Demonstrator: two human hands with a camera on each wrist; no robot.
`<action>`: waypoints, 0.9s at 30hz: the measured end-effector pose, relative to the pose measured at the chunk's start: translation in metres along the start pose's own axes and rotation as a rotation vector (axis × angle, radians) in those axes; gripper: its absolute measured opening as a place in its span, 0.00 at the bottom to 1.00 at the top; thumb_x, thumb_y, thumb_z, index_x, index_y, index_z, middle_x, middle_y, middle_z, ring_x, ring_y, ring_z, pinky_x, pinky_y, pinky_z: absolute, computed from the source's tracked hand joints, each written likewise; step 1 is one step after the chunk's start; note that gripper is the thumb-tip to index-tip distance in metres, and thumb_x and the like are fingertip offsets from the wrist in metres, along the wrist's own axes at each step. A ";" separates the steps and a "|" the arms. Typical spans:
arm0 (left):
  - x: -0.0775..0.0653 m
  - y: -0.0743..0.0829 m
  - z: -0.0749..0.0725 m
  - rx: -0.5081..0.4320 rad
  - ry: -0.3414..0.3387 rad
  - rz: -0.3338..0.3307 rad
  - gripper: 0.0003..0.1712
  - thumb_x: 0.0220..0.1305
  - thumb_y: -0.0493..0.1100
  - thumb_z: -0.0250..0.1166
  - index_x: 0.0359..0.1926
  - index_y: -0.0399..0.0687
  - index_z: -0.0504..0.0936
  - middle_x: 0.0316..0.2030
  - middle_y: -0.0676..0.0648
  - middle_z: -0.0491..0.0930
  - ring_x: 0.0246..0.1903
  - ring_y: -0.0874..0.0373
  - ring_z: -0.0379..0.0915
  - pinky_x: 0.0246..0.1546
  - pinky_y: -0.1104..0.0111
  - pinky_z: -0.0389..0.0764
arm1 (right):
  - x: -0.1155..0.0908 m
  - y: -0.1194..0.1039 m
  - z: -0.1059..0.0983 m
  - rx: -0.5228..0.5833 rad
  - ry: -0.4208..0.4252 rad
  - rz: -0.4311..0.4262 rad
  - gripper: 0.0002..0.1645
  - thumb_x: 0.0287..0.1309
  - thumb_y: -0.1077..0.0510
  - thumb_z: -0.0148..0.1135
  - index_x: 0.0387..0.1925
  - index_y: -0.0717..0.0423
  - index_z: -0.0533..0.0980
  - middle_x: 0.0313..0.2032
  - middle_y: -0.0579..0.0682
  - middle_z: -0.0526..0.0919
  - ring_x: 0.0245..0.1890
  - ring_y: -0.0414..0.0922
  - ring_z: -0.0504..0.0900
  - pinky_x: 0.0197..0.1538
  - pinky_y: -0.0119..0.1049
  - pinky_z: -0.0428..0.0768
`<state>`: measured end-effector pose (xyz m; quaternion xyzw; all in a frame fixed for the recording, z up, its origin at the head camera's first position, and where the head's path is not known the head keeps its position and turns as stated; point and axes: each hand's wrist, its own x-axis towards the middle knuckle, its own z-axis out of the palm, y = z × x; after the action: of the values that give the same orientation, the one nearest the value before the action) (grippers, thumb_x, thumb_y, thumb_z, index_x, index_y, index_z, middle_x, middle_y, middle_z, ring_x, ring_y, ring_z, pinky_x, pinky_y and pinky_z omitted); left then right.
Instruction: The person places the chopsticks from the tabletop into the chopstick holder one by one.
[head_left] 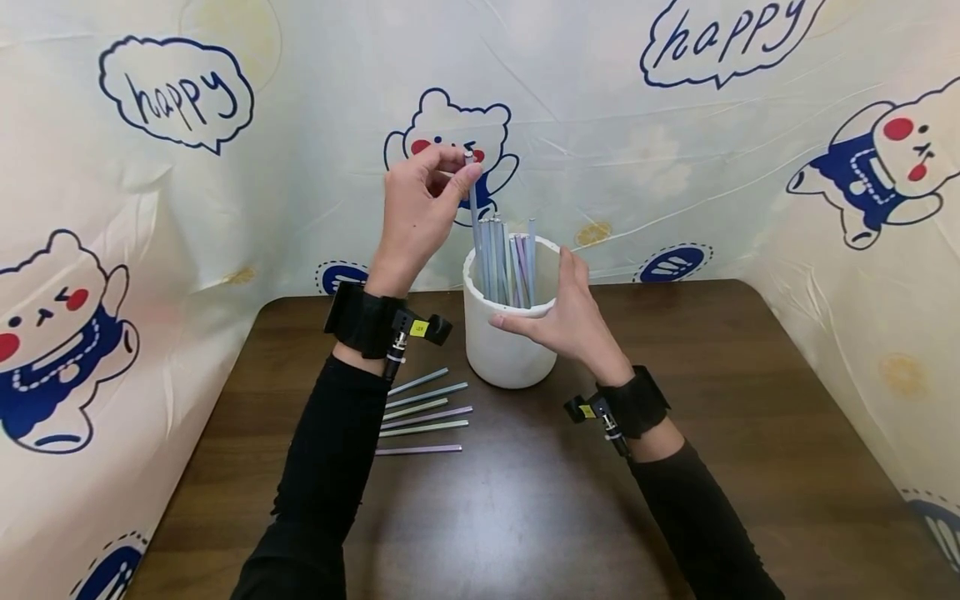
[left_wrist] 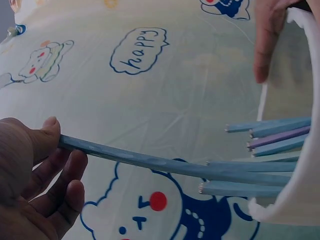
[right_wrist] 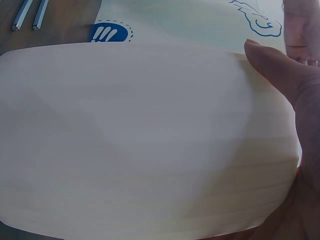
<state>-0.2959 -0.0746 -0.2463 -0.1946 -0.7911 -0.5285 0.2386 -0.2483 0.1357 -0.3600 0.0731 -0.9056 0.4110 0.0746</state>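
Singly: stick [left_wrist: 130, 156], held upright at a white cup [head_left: 510, 354].
Left hand [head_left: 426, 200] pinches its top, lower end inside the cup; right hand [head_left: 572, 310] grips the rim, fingers spread, apparently for steadiness.

head: facing forward-down, farther | wrists: close-up | all share: white container [head_left: 510, 350]

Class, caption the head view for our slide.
Left hand pinches a blue stick; right hand grips the white container.

Six tabletop sticks [head_left: 431, 414], one cup [head_left: 510, 350]
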 end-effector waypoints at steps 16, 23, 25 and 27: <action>-0.010 -0.048 0.018 0.024 -0.067 -0.121 0.16 0.69 0.49 0.67 0.51 0.46 0.86 0.40 0.44 0.87 0.34 0.53 0.81 0.35 0.73 0.80 | 0.000 0.000 0.000 0.001 0.005 -0.009 0.83 0.34 0.25 0.79 0.80 0.46 0.40 0.77 0.61 0.49 0.67 0.60 0.68 0.67 0.63 0.73; -0.019 -0.066 0.023 0.016 -0.076 -0.168 0.15 0.69 0.49 0.67 0.50 0.45 0.86 0.41 0.44 0.87 0.33 0.55 0.82 0.35 0.73 0.81 | 0.000 0.000 0.000 -0.003 0.002 0.000 0.83 0.34 0.24 0.79 0.81 0.46 0.39 0.77 0.60 0.48 0.67 0.59 0.68 0.67 0.63 0.72; -0.021 -0.069 0.025 0.023 -0.082 -0.172 0.15 0.69 0.49 0.67 0.50 0.45 0.86 0.42 0.44 0.87 0.34 0.53 0.82 0.35 0.72 0.82 | 0.000 0.000 0.000 -0.004 0.001 0.001 0.84 0.34 0.24 0.78 0.81 0.47 0.39 0.78 0.60 0.48 0.68 0.60 0.67 0.68 0.63 0.72; -0.022 -0.072 0.026 0.033 -0.088 -0.166 0.15 0.69 0.48 0.67 0.50 0.45 0.86 0.42 0.43 0.87 0.35 0.52 0.81 0.36 0.71 0.81 | 0.000 0.000 0.000 -0.002 0.003 -0.001 0.84 0.34 0.24 0.78 0.81 0.47 0.39 0.78 0.60 0.48 0.68 0.60 0.67 0.68 0.64 0.72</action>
<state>-0.3229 -0.0778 -0.3212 -0.1472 -0.8229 -0.5243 0.1622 -0.2479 0.1354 -0.3599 0.0729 -0.9059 0.4102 0.0761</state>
